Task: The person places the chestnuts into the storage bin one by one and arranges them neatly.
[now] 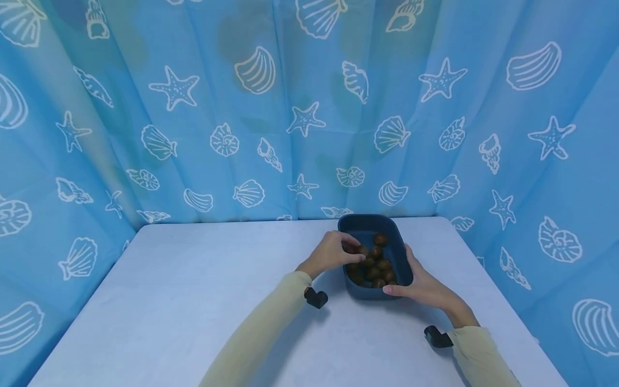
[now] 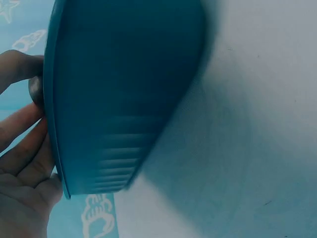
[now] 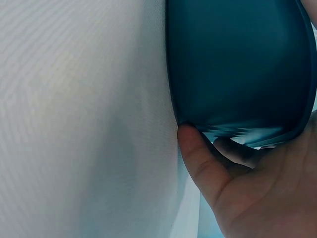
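A dark blue rectangular tub (image 1: 369, 293) stands near the back of the table, right of the middle. Several small round brown balls (image 1: 384, 264) lie in it, mostly bunched toward its near end. My left hand (image 1: 333, 251) reaches over the tub's left rim, fingers bent down among the balls. In the left wrist view, a dark round ball (image 2: 35, 90) sits pinched between thumb and finger at the rim. My right hand (image 1: 425, 285) grips the tub's near right corner, thumb on the front edge and fingers along the right side.
The white-covered table (image 1: 169, 301) spreads widely to the left of the tub. Behind it and along both sides hangs a blue curtain (image 1: 193, 134) with white shell and starfish prints. Black wrist devices (image 1: 316, 298) sit at both cuffs.
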`<action>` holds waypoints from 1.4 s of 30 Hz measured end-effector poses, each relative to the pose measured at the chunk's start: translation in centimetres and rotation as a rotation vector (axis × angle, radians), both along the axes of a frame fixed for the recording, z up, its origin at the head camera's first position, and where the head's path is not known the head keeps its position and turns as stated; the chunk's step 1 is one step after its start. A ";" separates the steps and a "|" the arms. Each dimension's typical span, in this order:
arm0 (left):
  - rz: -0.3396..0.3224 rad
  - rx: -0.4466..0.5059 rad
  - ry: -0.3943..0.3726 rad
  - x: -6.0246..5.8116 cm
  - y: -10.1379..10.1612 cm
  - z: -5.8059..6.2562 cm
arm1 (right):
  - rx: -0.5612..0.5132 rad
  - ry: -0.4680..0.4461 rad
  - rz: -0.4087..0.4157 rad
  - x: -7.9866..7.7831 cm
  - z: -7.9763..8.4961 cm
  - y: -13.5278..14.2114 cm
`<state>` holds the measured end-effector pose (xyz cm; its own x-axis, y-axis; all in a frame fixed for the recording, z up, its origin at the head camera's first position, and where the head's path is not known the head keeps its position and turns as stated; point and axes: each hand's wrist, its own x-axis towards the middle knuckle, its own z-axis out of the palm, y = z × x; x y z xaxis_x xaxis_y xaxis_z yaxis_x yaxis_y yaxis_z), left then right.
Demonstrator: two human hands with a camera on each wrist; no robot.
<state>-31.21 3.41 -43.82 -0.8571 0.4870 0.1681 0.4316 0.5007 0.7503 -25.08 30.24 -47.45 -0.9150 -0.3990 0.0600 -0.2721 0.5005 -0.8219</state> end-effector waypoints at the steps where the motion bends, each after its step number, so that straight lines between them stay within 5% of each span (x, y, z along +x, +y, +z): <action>1: -0.004 -0.025 0.003 0.0 0.1 0.0 | -0.003 -0.003 -0.002 0.0 0.0 0.0; 7: -0.009 -0.166 0.017 0.1 0.9 -0.1 | 0.008 0.001 -0.008 -0.1 0.0 0.0; 14: -0.056 -0.325 0.151 0.3 1.7 -0.8 | 0.048 -0.031 -0.043 0.2 0.1 -0.1; 17: -0.047 -0.373 0.152 0.4 2.0 -1.1 | 0.038 -0.011 -0.033 0.2 0.1 -0.2; 42: -0.046 -0.498 0.120 0.5 3.1 -0.6 | 0.050 0.006 -0.035 0.3 0.3 -0.3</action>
